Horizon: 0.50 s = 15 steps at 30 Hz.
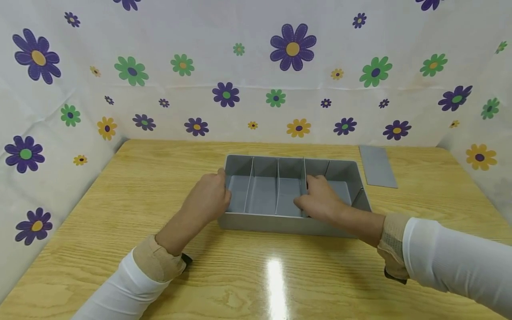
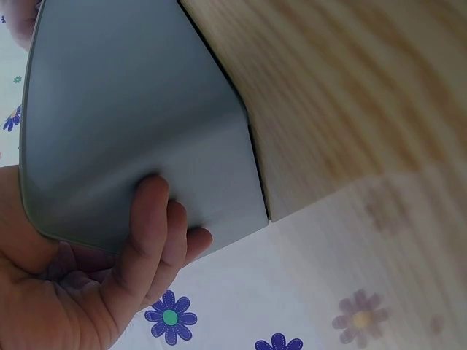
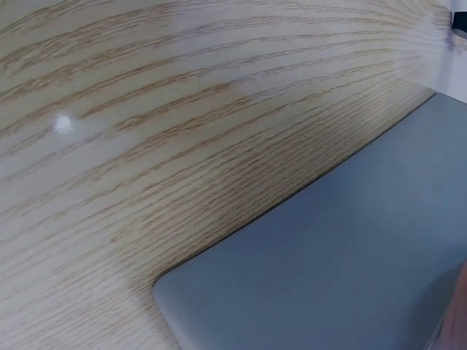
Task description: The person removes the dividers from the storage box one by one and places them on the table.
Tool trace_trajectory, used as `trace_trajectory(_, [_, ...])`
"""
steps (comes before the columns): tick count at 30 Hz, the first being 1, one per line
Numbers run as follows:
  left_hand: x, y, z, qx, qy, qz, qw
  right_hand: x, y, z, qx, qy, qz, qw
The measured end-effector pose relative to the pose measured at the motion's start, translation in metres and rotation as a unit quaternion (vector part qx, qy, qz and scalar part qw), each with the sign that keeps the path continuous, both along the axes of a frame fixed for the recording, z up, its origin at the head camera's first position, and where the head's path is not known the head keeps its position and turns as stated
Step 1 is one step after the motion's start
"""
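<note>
In the head view, the left grip (image 1: 206,198) is curled over the end wall of the gray divided tray (image 1: 280,224), some fingers hidden. To its right, the right grip (image 1: 323,198) pinches a thin divider (image 1: 305,166) between thumb and fingers, partly covering it. A flat gray panel (image 1: 378,166) lies right of and beyond that grip, on the table (image 1: 168,169).

The left wrist view shows fingertips against the tray's outside; the thumb tip is hidden.

The right wrist view crops the hand to a sliver; its hold cannot be told there.

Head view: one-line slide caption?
Left hand grips the left end of a gray tray; right hand pinches a divider inside; flat gray panel lies to the right.
</note>
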State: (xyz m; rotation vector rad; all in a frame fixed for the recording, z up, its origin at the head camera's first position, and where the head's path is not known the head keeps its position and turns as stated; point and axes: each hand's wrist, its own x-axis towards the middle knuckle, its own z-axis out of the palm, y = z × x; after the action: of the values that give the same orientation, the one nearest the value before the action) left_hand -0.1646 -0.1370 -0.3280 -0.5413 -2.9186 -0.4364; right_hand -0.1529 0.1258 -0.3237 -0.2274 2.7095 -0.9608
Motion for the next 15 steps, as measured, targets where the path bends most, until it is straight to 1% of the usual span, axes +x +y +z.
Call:
trace_trajectory(8, [-0.0001,-0.0009,0.0,-0.008,0.001,0.001,1.0,0.0021,0.0012,0.0018,-0.033,0.02,-0.018,0.999])
trace_trajectory(15, [-0.0001,-0.0003,-0.0004,-0.01,0.004,-0.001,0.9999,0.0015,0.0021,0.0051,-0.032,0.034,-0.029,0.998])
